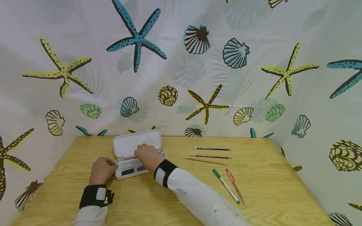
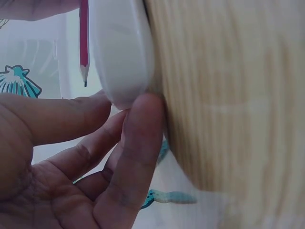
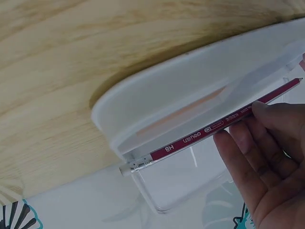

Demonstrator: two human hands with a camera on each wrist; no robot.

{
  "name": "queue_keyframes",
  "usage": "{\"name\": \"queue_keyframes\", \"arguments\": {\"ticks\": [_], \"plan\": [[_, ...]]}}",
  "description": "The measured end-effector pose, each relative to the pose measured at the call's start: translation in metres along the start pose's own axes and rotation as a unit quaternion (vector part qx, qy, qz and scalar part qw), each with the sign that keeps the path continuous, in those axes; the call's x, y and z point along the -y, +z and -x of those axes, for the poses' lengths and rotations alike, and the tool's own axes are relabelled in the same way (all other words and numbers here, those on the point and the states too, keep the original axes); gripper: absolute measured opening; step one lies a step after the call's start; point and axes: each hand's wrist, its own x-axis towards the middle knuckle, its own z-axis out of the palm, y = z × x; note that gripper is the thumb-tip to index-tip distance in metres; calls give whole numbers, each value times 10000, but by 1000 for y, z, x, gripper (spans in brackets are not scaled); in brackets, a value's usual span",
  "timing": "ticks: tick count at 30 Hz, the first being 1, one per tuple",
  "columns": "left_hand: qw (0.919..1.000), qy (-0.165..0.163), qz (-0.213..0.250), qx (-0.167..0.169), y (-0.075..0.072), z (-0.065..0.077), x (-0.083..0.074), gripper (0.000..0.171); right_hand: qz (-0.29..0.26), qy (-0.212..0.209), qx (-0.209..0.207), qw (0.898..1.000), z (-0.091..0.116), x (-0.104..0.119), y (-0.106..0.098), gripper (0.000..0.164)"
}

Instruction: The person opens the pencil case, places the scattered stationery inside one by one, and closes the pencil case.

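A white pencil case (image 1: 135, 176) lies on the table with its lid (image 1: 125, 145) raised at the back. My left hand (image 1: 101, 170) grips the case's left end; thumb and fingertips press on its rounded corner in the left wrist view. Over the case, my right hand (image 1: 148, 156) pinches a dark red HB pencil (image 3: 190, 138) between thumb and fingers. The pencil lies lengthwise along the opening, its sharpened tip to the left and its white eraser end (image 3: 126, 169) at the right edge. Part of the case's inside is hidden behind the right hand.
Three pencils lie to the right: a dark one (image 1: 212, 148), a red one (image 1: 211, 156) and a tan one (image 1: 204, 160). Nearer are a green-capped marker (image 1: 226, 186) and a red-capped pen (image 1: 236, 187). A patterned curtain (image 1: 175, 72) hangs behind the wooden table (image 1: 277, 175).
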Motion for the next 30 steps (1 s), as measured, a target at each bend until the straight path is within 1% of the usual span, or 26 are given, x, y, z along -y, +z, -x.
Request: {"name": "queue_keyframes", "arguments": {"ticks": [6,13,21,30], "plan": [[10000,16,32,0,-1,-1,0,20,54,-38,8,10000,-7,5,1,16],[10000,13,75,37,-1,-2,2,20,6,-2,100,10000,-13,8,9,14],[10000,-31,2,84,0,-3,5,21,-71,64,192,9998,-15,9,17,14],[10000,50,3,52,0,-2,4,21,-121,97,264,9995,-17,9,14,18]]}}
